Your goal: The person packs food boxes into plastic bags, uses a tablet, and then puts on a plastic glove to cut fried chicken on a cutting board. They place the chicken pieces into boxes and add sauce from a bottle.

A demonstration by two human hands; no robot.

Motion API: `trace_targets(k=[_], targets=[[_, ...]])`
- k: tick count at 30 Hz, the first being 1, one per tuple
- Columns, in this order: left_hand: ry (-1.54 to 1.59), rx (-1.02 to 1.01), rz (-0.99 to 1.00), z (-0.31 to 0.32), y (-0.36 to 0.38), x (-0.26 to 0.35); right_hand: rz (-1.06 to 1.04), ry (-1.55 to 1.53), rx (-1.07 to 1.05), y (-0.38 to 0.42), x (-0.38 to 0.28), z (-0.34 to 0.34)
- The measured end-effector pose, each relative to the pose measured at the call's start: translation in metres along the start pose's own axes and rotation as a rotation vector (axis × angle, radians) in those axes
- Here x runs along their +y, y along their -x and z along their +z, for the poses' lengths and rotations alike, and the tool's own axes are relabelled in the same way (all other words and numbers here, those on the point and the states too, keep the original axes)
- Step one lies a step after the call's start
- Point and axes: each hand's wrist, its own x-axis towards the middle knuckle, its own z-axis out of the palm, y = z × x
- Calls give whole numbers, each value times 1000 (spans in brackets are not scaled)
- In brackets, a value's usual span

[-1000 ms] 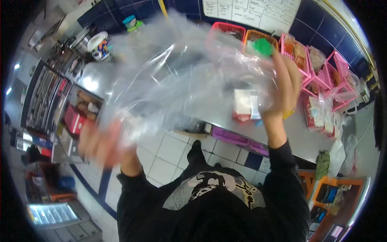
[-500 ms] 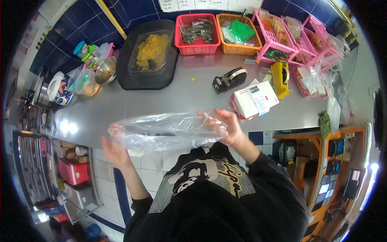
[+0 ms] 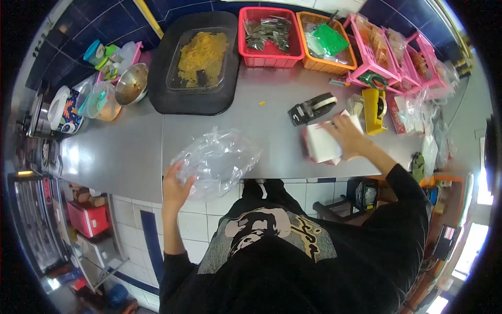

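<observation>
A clear plastic bag [image 3: 222, 159] rests partly on the metal table near its front edge, its left side held by my left hand [image 3: 177, 187], thumb and fingers around the film. My right hand [image 3: 345, 137] lies over a white box [image 3: 321, 144] with its fingers spread across the top. A black tape dispenser [image 3: 312, 109] sits just behind the box. To the right of that hand stands a yellow tape dispenser [image 3: 374, 111].
Along the back are a black tray [image 3: 157, 78] with yellow food, a red basket [image 3: 272, 62], an orange basket [image 3: 329, 66] and pink baskets [image 3: 374, 73]. A metal bowl [image 3: 132, 85] and plastic containers stand at the left. The metal table's [image 3: 125, 141] front edge runs before me.
My right hand has let go of the bag and moved right onto the white box. The bag hangs less stretched, now from my left hand alone. The view has shifted slightly.
</observation>
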Motion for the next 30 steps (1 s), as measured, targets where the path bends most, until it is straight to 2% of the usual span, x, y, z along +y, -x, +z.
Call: trace_targets(k=[1, 2, 3, 5, 6, 8, 10, 12, 13, 14, 15, 16, 17, 18, 19, 20, 21, 22, 24, 25, 27, 28, 30], targets=[[-21, 17, 141, -10, 5, -9, -51, -90, 54, -13, -15, 4], [-47, 31, 285, -17, 10, -14, -61, -41, -14, -27, -41, -9], [-48, 33, 277, -26, 15, -5, -82, -56, -24, -43, -65, -14], [68, -71, -67, -46, 28, 18, -82, -209, -34, -79, -105, -15], [70, -69, -78, -50, 34, 19, -63, -269, 22, -101, -119, -5], [-90, -27, 132, -57, 44, 18, -30, -269, 71, -147, -135, 13], [-82, -92, 87, -67, 58, 47, -17, -209, 63, -184, -130, 17], [-71, -172, 43, -67, 65, 67, 62, 16, 350, -204, -118, 17], [-59, -225, 135, -63, 66, 72, 57, 14, 337, -201, -113, 14], [-48, -273, 228, -61, 67, 78, 21, 51, 437, -194, -105, 9], [157, -380, 95, -58, 66, 88, -20, 92, 542, -187, -96, 1], [163, -369, 86, -54, 62, 90, -101, -46, 500, -172, -89, -3], [252, -364, 278, -48, 57, 90, -180, -183, 453, -149, -80, -4], [339, -355, 469, -42, 52, 90, -251, -211, 286, -126, -64, -2], [653, -386, 425, -33, 51, 89, -318, -239, 116, -100, -47, 2], [659, -378, 415, -24, 46, 92, -324, -187, -2, -74, -31, 7], [978, -431, 351, -16, 37, 98, -326, -134, -118, -51, -16, 12], [1295, -480, 281, -8, 27, 103, -331, -133, -124, -33, -4, 18], [1266, -648, 189, 16, 3, 106, -361, 397, -229, -8, 14, 31], [1266, -648, 188, 32, -5, 102, -362, 396, -229, -9, 22, 41], [789, -607, 206, 69, -17, 90, -509, 355, -118, -22, 43, 56], [790, -603, 207, 83, -21, 81, -512, 358, -117, -24, 46, 52], [672, -617, 233, 102, -24, 66, -234, 89, -180, -24, 40, 33]])
